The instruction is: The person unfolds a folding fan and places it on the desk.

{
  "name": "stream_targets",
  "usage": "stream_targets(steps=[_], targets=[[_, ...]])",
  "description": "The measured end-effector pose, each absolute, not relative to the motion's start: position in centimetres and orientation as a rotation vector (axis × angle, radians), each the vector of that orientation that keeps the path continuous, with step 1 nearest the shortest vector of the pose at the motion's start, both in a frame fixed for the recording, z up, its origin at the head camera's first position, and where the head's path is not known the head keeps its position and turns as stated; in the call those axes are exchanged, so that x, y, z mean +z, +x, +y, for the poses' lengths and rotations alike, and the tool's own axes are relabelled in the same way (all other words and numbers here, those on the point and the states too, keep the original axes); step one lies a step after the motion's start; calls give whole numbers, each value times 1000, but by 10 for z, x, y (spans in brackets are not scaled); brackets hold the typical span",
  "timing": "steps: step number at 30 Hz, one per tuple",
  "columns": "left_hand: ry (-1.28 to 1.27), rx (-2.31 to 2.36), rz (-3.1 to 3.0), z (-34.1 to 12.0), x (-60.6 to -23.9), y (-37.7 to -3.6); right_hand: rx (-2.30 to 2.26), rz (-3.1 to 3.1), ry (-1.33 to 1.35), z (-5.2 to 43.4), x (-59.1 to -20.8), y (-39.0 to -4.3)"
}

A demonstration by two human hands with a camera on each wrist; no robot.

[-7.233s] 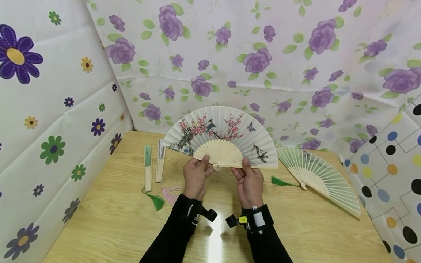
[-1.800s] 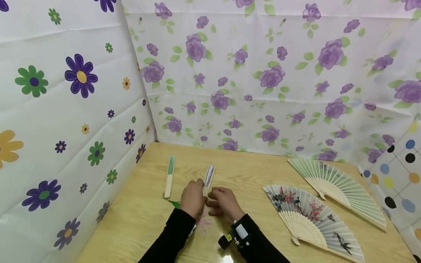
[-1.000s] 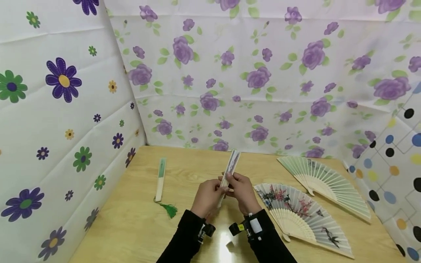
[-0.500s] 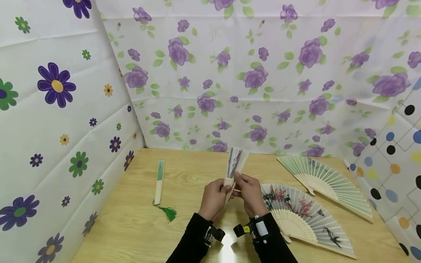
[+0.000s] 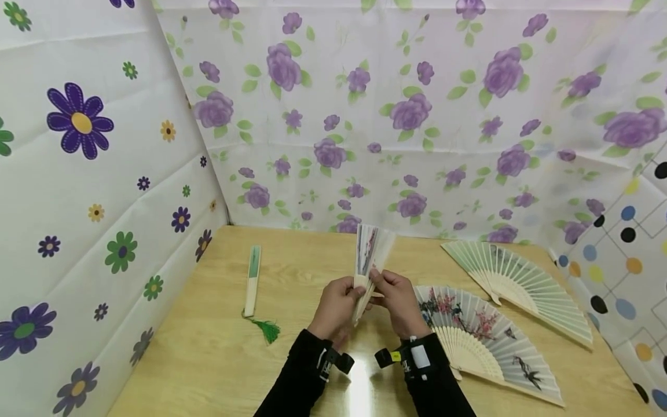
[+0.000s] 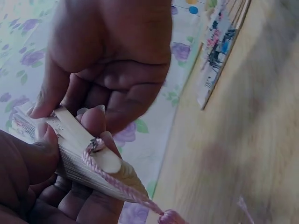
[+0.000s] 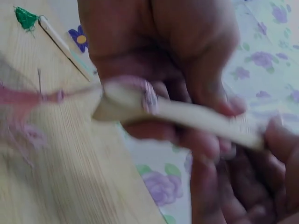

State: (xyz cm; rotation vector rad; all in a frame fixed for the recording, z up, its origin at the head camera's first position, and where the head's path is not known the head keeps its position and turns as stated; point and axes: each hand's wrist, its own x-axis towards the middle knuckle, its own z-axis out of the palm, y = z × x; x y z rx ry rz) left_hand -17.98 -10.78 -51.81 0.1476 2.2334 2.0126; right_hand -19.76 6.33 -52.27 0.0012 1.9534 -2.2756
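Both hands are pinching the partly opened folding fan (image 5: 371,255) above the wooden surface (image 5: 208,359): left hand (image 5: 336,307) and right hand (image 5: 398,304) fingers are gripping its ribs near the pivot, pink tassel (image 6: 170,217) dangling. Closed green fan (image 5: 252,280) is lying left.

right wrist view blurred throughout; pink tassel (image 7: 18,100) a smear. fan's lower sticks (image 5: 359,307) hidden between left hand (image 5: 336,304) and right hand (image 5: 398,301). painted open fan (image 6: 219,51) cut off by the top edge.

Black sleeves (image 5: 297,382), wrist-worn black cameras (image 5: 339,362)
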Motion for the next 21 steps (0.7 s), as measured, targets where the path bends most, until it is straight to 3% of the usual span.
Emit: stream_targets(steps=[7,15,21], targets=[[198,2016,2142,-113,-511,-185,-2199,1976,-100,71,-511,-200],[61,2040,2326,-111,-507,-182,-2389,1967,143,55,-509,-196],[24,2044,2321,-111,-508,-179,-2397,1988,129,55,-512,-193]])
